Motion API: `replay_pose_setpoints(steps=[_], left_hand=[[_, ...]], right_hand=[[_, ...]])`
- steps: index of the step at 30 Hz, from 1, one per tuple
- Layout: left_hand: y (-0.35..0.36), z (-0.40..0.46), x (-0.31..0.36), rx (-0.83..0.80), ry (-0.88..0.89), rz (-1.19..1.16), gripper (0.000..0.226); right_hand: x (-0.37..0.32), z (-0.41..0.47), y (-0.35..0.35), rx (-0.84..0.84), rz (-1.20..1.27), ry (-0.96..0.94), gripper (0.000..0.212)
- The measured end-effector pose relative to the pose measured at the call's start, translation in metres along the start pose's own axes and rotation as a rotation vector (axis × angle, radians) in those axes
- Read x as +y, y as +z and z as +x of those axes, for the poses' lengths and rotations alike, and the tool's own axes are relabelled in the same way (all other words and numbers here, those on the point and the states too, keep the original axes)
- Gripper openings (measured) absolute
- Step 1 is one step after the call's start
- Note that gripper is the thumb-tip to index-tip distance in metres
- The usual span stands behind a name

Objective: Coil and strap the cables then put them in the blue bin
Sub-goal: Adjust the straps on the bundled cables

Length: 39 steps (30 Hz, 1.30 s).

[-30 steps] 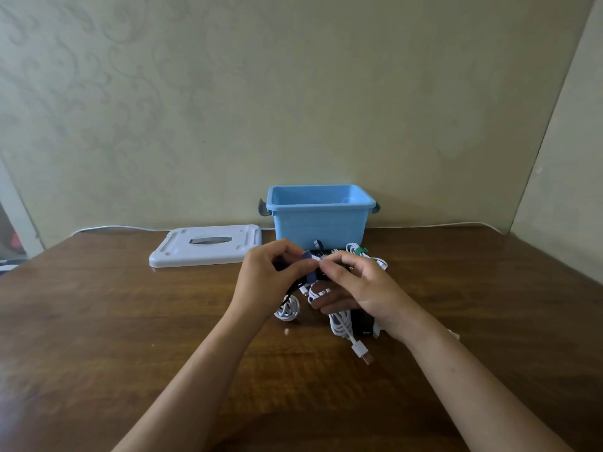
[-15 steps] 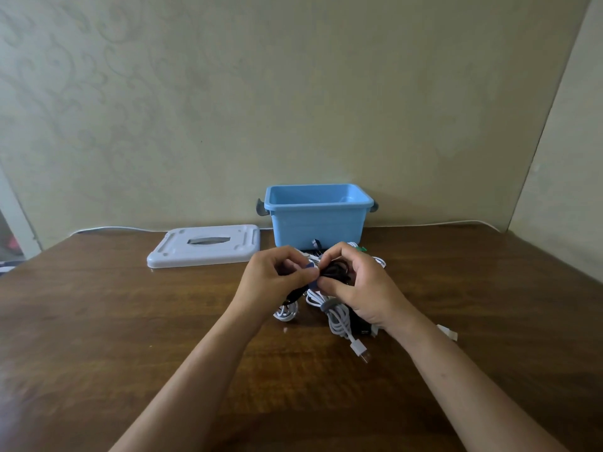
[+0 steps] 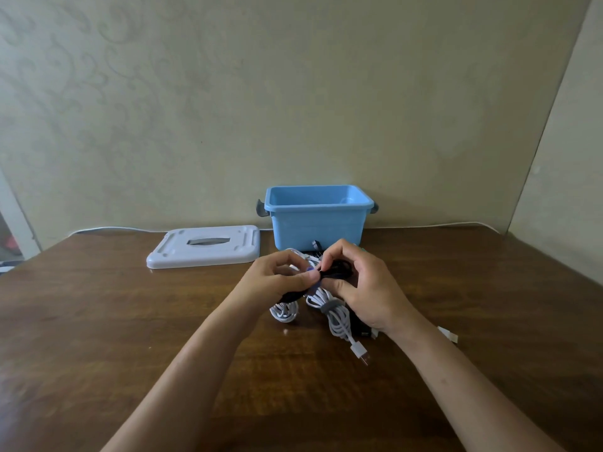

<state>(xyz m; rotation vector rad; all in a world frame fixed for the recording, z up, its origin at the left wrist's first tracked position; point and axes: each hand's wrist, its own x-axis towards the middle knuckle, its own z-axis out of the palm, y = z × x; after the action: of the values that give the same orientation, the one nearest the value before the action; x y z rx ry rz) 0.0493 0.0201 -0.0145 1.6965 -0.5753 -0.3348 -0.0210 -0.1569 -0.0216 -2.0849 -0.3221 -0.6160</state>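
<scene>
Two hands work just above the table: left hand (image 3: 277, 278) and right hand (image 3: 362, 288) both pinch the black cable (image 3: 339, 268) at its blue strap (image 3: 312, 275), presumably cinching it, near the open blue bin (image 3: 318, 223)

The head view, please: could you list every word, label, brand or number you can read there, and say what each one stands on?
None can be read.
Blue bin: plain walls, no label in view.
White lid: moulded ribs and a grey slot, no lettering legible.
White cables and black cable: any print on the plugs is too small to tell.
Wall: a faint swirl pattern only, no text.
</scene>
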Motion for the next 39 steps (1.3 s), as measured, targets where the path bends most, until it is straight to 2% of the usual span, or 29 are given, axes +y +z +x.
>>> replay_pose_setpoints(steps=[5,9,12,15,19,22,26,28,30,32,34,35,37,39], left_hand=[[0.004,-0.004,0.003,-0.054,-0.046,-0.012,0.028],[0.003,-0.004,0.002,-0.057,-0.080,-0.025,0.016],[0.001,-0.004,0.003,-0.045,-0.048,0.010,0.017],[0.000,-0.004,0.003,-0.068,0.006,0.039,0.028],[0.005,-0.002,0.001,-0.059,0.036,0.019,0.029],[0.008,-0.001,0.000,0.019,0.097,0.031,0.025],[0.011,-0.001,0.001,0.229,0.167,-0.095,0.017],[0.014,-0.001,0.001,0.288,0.195,-0.122,0.015],[0.020,-0.001,0.002,0.303,0.197,-0.134,0.015],[0.027,-0.002,0.000,0.287,0.188,-0.099,0.014],[0.031,-0.001,-0.002,0.282,0.197,0.017,0.015],[0.032,0.000,-0.004,0.274,0.204,0.081,0.017],[0.030,0.003,-0.009,0.236,0.231,0.188,0.018],[0.022,0.006,-0.013,0.222,0.276,0.276,0.018]], right_hand=[[-0.002,0.000,-0.002,-0.026,0.028,-0.019,0.032],[-0.003,-0.001,0.001,-0.058,0.031,-0.033,0.035],[-0.004,0.000,-0.001,-0.040,0.021,-0.029,0.032],[-0.004,0.001,-0.006,-0.004,0.038,-0.009,0.028],[-0.002,0.003,-0.009,0.008,0.016,0.018,0.030],[0.002,0.003,-0.007,0.023,-0.015,0.038,0.034],[0.004,0.004,-0.002,0.038,0.168,0.213,0.048],[0.001,0.003,0.002,0.014,0.265,0.339,0.042],[0.003,0.002,0.009,0.001,0.246,0.396,0.031],[0.006,0.003,0.013,0.033,0.178,0.423,0.034],[0.012,0.005,0.013,0.084,0.217,0.454,0.055],[0.014,0.006,0.011,0.105,0.256,0.465,0.057],[0.014,0.006,0.007,0.099,0.300,0.466,0.037],[0.016,0.007,0.006,0.104,0.311,0.486,0.027]])
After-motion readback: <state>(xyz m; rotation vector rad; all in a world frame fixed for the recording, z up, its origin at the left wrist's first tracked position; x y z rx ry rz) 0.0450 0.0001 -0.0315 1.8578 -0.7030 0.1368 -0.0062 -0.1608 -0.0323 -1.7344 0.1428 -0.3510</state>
